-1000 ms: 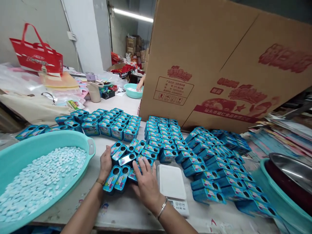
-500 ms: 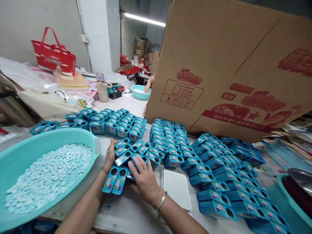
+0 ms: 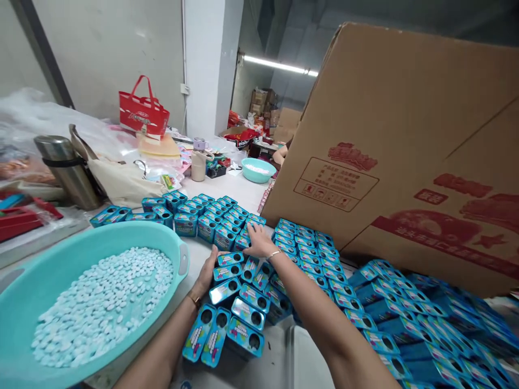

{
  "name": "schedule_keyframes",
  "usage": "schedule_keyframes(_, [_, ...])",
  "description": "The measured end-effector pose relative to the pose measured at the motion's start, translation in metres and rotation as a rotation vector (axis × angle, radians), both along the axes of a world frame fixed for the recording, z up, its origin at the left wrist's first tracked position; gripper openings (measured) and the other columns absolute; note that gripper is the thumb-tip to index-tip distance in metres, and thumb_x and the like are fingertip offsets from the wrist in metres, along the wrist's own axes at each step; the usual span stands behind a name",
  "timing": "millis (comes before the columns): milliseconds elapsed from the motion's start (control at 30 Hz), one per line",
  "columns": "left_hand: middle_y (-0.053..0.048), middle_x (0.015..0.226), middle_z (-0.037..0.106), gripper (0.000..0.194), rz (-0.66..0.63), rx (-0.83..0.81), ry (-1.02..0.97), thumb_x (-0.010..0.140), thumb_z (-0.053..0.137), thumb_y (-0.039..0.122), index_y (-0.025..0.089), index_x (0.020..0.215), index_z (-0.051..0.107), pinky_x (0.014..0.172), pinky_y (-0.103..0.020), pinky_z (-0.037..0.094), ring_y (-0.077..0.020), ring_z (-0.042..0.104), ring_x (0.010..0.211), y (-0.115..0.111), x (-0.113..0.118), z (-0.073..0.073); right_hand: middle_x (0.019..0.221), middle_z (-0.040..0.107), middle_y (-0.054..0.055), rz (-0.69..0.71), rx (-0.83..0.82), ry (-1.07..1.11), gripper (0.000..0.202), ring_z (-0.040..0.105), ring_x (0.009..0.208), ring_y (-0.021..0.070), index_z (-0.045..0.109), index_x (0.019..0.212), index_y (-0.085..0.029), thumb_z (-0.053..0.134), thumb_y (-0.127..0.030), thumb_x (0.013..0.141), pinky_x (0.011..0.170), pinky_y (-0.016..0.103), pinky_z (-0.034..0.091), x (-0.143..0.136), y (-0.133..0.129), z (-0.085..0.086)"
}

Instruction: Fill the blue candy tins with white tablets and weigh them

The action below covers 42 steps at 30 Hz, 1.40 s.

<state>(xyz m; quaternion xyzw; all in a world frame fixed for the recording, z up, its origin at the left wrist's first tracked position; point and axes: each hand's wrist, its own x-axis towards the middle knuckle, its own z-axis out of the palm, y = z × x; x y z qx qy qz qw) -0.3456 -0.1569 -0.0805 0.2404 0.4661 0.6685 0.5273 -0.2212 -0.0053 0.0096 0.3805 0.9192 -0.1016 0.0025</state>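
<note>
Left of the left hand's fingers, the oval basin looks like smooth, semi-matt plastic. The printed tins beside them look like glossy metal; beyond the right hand's fingers, the carton is matt brown cardboard.

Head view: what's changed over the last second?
The right hand let go of the near blue tins and moved forward to the right edge of the rear-left tin block. The camera swung left. The left hand stays against the near tins; the large turquoise basin and cardboard carton look unmoved.
</note>
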Motion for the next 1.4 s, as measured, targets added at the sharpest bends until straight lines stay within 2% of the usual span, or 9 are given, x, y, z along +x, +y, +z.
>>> schedule_keyframes(133, [-0.010, 0.084, 0.073, 0.073, -0.122, 0.001, -0.059, 0.078, 0.045, 0.078, 0.013, 0.103, 0.069, 0.076, -0.035, 0.051, -0.0255, 0.069, 0.079, 0.012, -0.005, -0.001, 0.154, 0.017, 0.018, 0.021, 0.047, -0.057, 0.105, 0.018, 0.139, 0.0373, 0.018, 0.147, -0.023, 0.077, -0.043, 0.064, 0.102, 0.050, 0.033, -0.007, 0.004, -0.012])
schedule_keyframes(267, [-0.011, 0.080, 0.073, 0.071, -0.188, -0.006, -0.105, 0.080, 0.045, 0.075, 0.011, 0.097, 0.070, 0.072, -0.033, 0.050, -0.0237, 0.068, 0.073, 0.022, -0.008, -0.004, 0.142, 0.033, 0.019, 0.040, 0.141, -0.064, 0.097, 0.033, 0.127, 0.0364, 0.023, 0.145, -0.021, 0.075, -0.047, 0.067, 0.098, 0.050, 0.034, -0.005, -0.002, -0.011])
schedule_keyframes(433, [-0.009, 0.075, 0.072, 0.069, -0.182, 0.000, -0.119, 0.081, 0.045, 0.075, 0.012, 0.094, 0.070, 0.067, -0.029, 0.049, -0.0203, 0.066, 0.067, 0.025, -0.009, -0.010, 0.131, 0.042, 0.021, 0.073, 0.195, -0.088, 0.103, 0.038, 0.120, 0.0377, 0.031, 0.141, -0.016, 0.078, -0.056, 0.058, 0.099, 0.051, 0.029, -0.007, 0.002, -0.008])
schedule_keyframes(600, [-0.009, 0.075, 0.071, 0.070, -0.135, 0.006, -0.079, 0.079, 0.045, 0.076, 0.012, 0.090, 0.070, 0.069, -0.031, 0.049, -0.0214, 0.067, 0.069, 0.026, -0.009, -0.013, 0.136, 0.037, 0.020, 0.075, 0.186, -0.075, 0.111, 0.035, 0.123, 0.0368, 0.017, 0.147, -0.020, 0.077, -0.055, 0.060, 0.101, 0.051, 0.026, -0.006, 0.003, -0.007])
schedule_keyframes(700, [-0.009, 0.082, 0.072, 0.072, -0.070, 0.018, -0.039, 0.079, 0.044, 0.077, 0.013, 0.101, 0.069, 0.076, -0.034, 0.050, -0.0234, 0.068, 0.076, 0.018, -0.008, -0.012, 0.136, 0.036, 0.018, 0.065, 0.143, -0.066, 0.112, 0.033, 0.126, 0.0370, 0.015, 0.148, -0.023, 0.078, -0.050, 0.060, 0.098, 0.050, 0.031, -0.004, 0.005, -0.007])
schedule_keyframes(867, [-0.010, 0.107, 0.071, 0.066, 0.005, 0.042, 0.024, 0.082, 0.048, 0.071, 0.016, 0.113, 0.065, 0.093, -0.036, 0.045, -0.0258, 0.064, 0.102, -0.008, 0.001, -0.008, 0.141, 0.029, 0.016, 0.083, 0.061, -0.032, 0.120, 0.034, 0.125, 0.0355, 0.006, 0.150, -0.030, 0.081, -0.044, 0.057, 0.093, 0.043, 0.037, -0.003, 0.012, -0.008])
schedule_keyframes(1200, [-0.010, 0.116, 0.069, 0.065, -0.061, 0.084, 0.026, 0.085, 0.044, 0.068, 0.015, 0.117, 0.064, 0.093, -0.036, 0.047, -0.0278, 0.062, 0.108, -0.026, 0.021, 0.009, 0.143, 0.022, 0.017, -0.034, -0.006, 0.067, 0.116, 0.032, 0.125, 0.0403, 0.016, 0.149, -0.029, 0.080, -0.048, 0.054, 0.092, 0.045, 0.039, -0.014, -0.003, -0.015])
schedule_keyframes(1300, [-0.010, 0.118, 0.068, 0.067, -0.089, 0.092, 0.011, 0.084, 0.045, 0.070, 0.016, 0.120, 0.063, 0.097, -0.040, 0.046, -0.0292, 0.061, 0.112, -0.031, 0.022, 0.013, 0.140, 0.025, 0.015, -0.074, -0.031, 0.080, 0.114, 0.035, 0.123, 0.0396, 0.019, 0.148, -0.030, 0.080, -0.049, 0.053, 0.090, 0.044, 0.041, -0.015, -0.009, -0.009])
schedule_keyframes(1400, [-0.010, 0.125, 0.064, 0.070, -0.067, 0.082, 0.014, 0.085, 0.042, 0.071, 0.018, 0.125, 0.060, 0.104, -0.045, 0.041, -0.0305, 0.056, 0.120, -0.038, 0.022, 0.011, 0.138, 0.027, 0.014, -0.098, -0.040, 0.095, 0.112, 0.038, 0.121, 0.0384, 0.023, 0.147, -0.030, 0.080, -0.050, 0.053, 0.092, 0.044, 0.041, -0.013, -0.011, 0.008])
